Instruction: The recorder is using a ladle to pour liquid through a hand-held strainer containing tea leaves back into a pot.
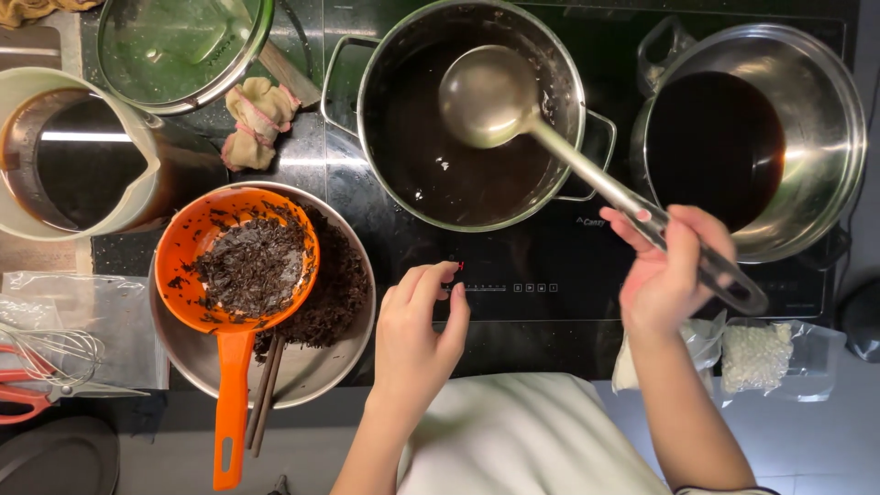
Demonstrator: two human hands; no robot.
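Two pots of dark brew, leaves already strained

Both steel pots hold dark liquid, and the centre pot [472, 115] serves as my landmark. Above it hangs the ladle [490, 96], its bowl tipped over the brew and looking empty; the long handle runs down to the right hand [674, 275], whose grip is clenched round it. Right of the centre pot stands the second pot [752, 137], also full of dark liquid. Below the centre pot, the left hand [417, 335] holds nothing, its fingertips resting on the cooktop's touch controls [500, 287]. Lower left of the centre pot, an orange strainer [243, 261] heaped with wet, spent leaves rests in a steel bowl [312, 367], so straining looks done. Far left, a pale jug [78, 151] already holds dark liquid. Ladling out of the pots seems to remain.
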